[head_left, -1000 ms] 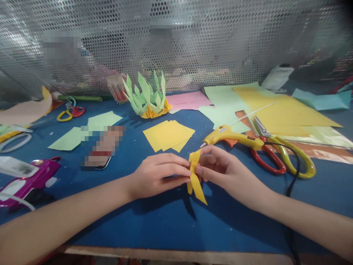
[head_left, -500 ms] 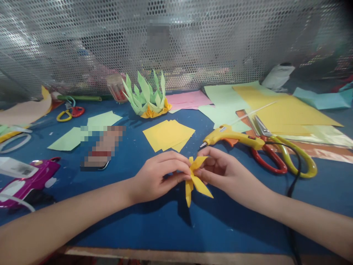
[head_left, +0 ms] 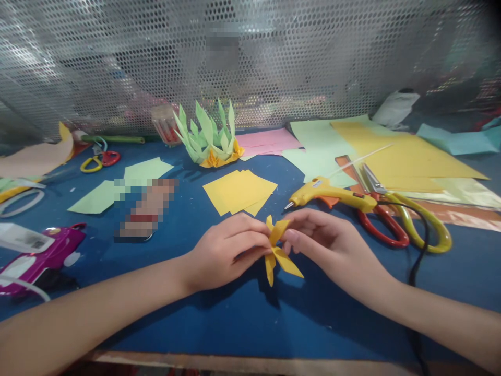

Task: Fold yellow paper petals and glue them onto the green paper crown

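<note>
A small folded yellow paper piece (head_left: 278, 251) with pointed flaps is pinched between my left hand (head_left: 225, 250) and my right hand (head_left: 332, 245), just above the blue table (head_left: 250, 318). Fingertips of both hands meet at its middle; two flaps hang down and one sticks up. Behind my hands lies a stack of yellow paper squares (head_left: 238, 191). A yellow glue gun (head_left: 331, 194) rests just beyond my right hand, nozzle pointing left.
A green and yellow paper lotus (head_left: 209, 138) stands at the back. Red scissors (head_left: 378, 222) and yellow scissors (head_left: 410, 219) lie right, over large coloured sheets (head_left: 403, 154). Green squares (head_left: 117, 185), small scissors (head_left: 96, 161) and a magenta device (head_left: 39, 256) sit left. A perforated metal screen (head_left: 274, 62) closes the back.
The yellow piece has been turned and spread between my fingers: its long hanging flap swung up to the right and the flaps now splay out. Both hands shifted slightly upward.
</note>
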`<act>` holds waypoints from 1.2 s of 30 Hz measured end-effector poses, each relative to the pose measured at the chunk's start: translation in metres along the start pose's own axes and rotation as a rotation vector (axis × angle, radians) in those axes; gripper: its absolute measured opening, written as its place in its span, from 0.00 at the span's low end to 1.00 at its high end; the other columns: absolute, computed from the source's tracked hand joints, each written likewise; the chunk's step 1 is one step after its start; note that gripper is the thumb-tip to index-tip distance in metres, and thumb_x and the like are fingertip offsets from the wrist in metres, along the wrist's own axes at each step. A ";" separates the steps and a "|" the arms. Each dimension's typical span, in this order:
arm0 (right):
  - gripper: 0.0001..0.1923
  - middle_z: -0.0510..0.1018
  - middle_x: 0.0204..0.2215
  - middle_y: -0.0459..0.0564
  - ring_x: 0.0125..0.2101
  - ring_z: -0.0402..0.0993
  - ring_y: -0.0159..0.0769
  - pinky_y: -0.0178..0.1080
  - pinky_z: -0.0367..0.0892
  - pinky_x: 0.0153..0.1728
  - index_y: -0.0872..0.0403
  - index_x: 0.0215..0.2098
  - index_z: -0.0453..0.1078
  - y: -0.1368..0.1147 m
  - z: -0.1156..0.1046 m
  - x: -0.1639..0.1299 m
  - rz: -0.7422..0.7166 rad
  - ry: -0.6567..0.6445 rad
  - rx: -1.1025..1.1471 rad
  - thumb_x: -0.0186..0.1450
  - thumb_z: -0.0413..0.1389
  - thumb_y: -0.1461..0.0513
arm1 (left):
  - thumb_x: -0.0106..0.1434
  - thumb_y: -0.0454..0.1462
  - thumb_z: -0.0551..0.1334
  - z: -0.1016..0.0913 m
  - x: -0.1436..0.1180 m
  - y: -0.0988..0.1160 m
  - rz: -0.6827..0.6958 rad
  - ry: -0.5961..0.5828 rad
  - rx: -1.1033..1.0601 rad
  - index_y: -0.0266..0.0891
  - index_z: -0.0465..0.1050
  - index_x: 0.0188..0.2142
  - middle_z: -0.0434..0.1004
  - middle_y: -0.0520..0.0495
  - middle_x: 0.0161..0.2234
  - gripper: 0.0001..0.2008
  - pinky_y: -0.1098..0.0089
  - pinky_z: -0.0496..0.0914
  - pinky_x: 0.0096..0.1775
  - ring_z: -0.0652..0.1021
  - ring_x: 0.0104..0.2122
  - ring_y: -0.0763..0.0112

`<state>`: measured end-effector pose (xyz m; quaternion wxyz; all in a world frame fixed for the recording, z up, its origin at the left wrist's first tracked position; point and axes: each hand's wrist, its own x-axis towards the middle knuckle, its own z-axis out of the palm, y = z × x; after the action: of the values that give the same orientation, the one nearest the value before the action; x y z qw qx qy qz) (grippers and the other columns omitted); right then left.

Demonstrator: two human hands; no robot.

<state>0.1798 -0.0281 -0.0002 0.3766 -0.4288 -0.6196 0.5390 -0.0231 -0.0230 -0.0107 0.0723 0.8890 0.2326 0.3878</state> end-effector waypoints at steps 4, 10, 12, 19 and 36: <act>0.10 0.78 0.25 0.45 0.27 0.76 0.33 0.35 0.73 0.31 0.50 0.34 0.71 0.003 -0.001 0.000 0.009 0.013 -0.015 0.59 0.60 0.53 | 0.61 0.30 0.62 0.001 0.000 0.000 0.021 -0.005 0.033 0.34 0.72 0.33 0.78 0.43 0.35 0.01 0.72 0.72 0.40 0.75 0.35 0.72; 0.09 0.78 0.25 0.45 0.27 0.75 0.33 0.34 0.72 0.30 0.50 0.32 0.72 0.004 -0.002 -0.001 0.034 0.033 -0.039 0.59 0.59 0.53 | 0.61 0.30 0.62 0.001 0.000 0.001 0.031 -0.007 0.037 0.35 0.72 0.34 0.77 0.44 0.36 0.02 0.72 0.72 0.40 0.75 0.35 0.72; 0.09 0.78 0.25 0.44 0.27 0.75 0.33 0.34 0.72 0.30 0.50 0.32 0.72 0.004 -0.003 -0.002 0.033 0.030 -0.047 0.60 0.59 0.53 | 0.60 0.30 0.63 0.001 0.000 0.001 0.031 -0.015 0.011 0.35 0.72 0.34 0.77 0.43 0.36 0.02 0.72 0.72 0.40 0.75 0.35 0.72; 0.09 0.77 0.24 0.44 0.26 0.75 0.31 0.33 0.72 0.30 0.51 0.32 0.73 0.002 -0.002 -0.001 0.009 0.031 -0.050 0.62 0.57 0.54 | 0.60 0.29 0.62 0.000 0.003 0.002 -0.110 0.001 -0.189 0.35 0.73 0.32 0.77 0.44 0.35 0.02 0.74 0.72 0.39 0.76 0.35 0.73; 0.07 0.77 0.28 0.43 0.28 0.74 0.27 0.28 0.70 0.30 0.50 0.35 0.71 0.007 -0.002 -0.001 -0.105 -0.010 -0.047 0.65 0.54 0.57 | 0.53 0.27 0.66 0.001 0.008 0.010 -0.619 0.045 -0.637 0.35 0.75 0.25 0.79 0.48 0.30 0.04 0.79 0.73 0.31 0.78 0.28 0.76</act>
<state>0.1826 -0.0276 -0.0072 0.3910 -0.4016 -0.6557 0.5058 -0.0139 -0.0281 -0.0030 0.4503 0.7022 0.3581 0.4194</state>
